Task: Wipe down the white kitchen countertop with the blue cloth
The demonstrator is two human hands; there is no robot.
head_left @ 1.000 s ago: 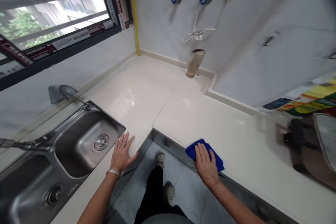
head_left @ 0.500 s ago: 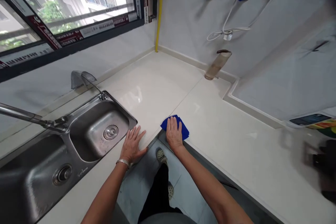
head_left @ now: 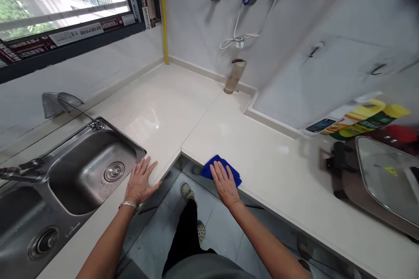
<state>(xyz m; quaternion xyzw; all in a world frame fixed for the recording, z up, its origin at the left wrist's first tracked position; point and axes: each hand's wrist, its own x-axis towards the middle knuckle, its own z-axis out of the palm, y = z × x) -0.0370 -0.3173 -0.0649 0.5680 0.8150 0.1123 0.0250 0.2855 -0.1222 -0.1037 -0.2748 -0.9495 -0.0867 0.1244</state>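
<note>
A folded blue cloth [head_left: 234,177] lies at the front edge of the white counter, partly hanging over it. My right hand [head_left: 224,183] presses it from above, fingers stretched over the cloth; its thumb is hidden. On the counter strip beside the sink, my left hand [head_left: 140,182] rests palm down with its fingers apart and nothing in it. A bracelet [head_left: 129,205] circles the left wrist. The near basin of the steel sink [head_left: 88,157] is just left of that hand.
A brown electric pan with a glass lid [head_left: 389,174] stands on the right, with bottles [head_left: 360,117] lying behind it. A pipe stub [head_left: 235,77] rises at the back wall. The faucet [head_left: 22,170] is at the left. The counter's inner corner [head_left: 181,150] lies between my hands.
My right hand has slid the blue cloth rightward along the counter edge, away from the inner corner. The view has turned right, bringing the pan into sight. My left hand stays beside the sink.
</note>
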